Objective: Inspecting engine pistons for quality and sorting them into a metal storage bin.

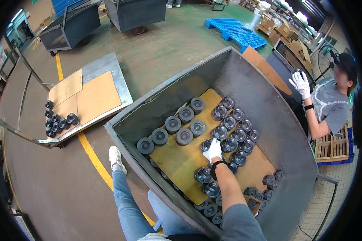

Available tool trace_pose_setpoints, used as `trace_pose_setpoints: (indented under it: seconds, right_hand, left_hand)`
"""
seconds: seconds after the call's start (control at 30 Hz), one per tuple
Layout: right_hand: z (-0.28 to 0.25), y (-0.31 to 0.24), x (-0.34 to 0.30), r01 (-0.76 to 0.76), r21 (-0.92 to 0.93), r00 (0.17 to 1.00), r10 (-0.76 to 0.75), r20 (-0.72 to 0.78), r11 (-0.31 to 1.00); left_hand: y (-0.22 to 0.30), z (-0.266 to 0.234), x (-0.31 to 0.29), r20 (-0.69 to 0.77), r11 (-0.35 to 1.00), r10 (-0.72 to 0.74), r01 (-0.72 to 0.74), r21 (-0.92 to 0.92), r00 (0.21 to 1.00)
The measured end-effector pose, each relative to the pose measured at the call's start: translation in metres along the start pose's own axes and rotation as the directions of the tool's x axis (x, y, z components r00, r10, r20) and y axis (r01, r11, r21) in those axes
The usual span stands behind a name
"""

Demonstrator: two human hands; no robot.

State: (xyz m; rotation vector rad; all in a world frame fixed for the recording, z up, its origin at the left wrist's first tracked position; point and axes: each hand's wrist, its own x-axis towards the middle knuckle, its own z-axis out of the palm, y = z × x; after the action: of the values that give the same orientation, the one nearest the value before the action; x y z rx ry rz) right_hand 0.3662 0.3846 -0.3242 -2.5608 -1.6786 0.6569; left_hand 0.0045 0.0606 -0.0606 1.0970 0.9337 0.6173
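As my white-gloved hand (213, 151) meets a glossy, dark, round cylinder (204, 145), its fingers half-curl.
Firm grip uncertain; my other hand's state, I cannot tell.

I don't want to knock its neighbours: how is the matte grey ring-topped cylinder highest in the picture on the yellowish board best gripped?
Grip the matte grey ring-topped cylinder probably by its upper side, from above: it stands upright, round top up. Similar grey cylinders crowd its lower left, so come from the picture's upper right, where the yellowish board shows.
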Motion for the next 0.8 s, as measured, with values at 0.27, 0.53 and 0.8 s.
trace_pose_setpoints:
  seconds: [0.27, 0.53, 0.8]
  right_hand:
    - [-0.006, -0.076, -0.029, 0.692, -0.213, 0.662, -0.724, -0.192, 0.69]
    - [0.021, -0.093, 0.005, 0.636, -0.617, 0.586, -0.81, -0.004, 0.463]
    - [-0.025, -0.042, -0.064, 0.477, 0.266, 0.879, -0.459, -0.133, 0.837]
  left_hand:
    - [0.007, -0.004, 0.005, 0.008, 1.0, 0.009, -0.009, 0.027, 1.0]
    - [0.01, 0.0, -0.003, -0.114, 0.991, 0.131, -0.129, 0.027, 0.985]
    - [0.017, 0.034, -0.042, -0.047, 0.964, 0.25, -0.244, 0.108, 0.967]
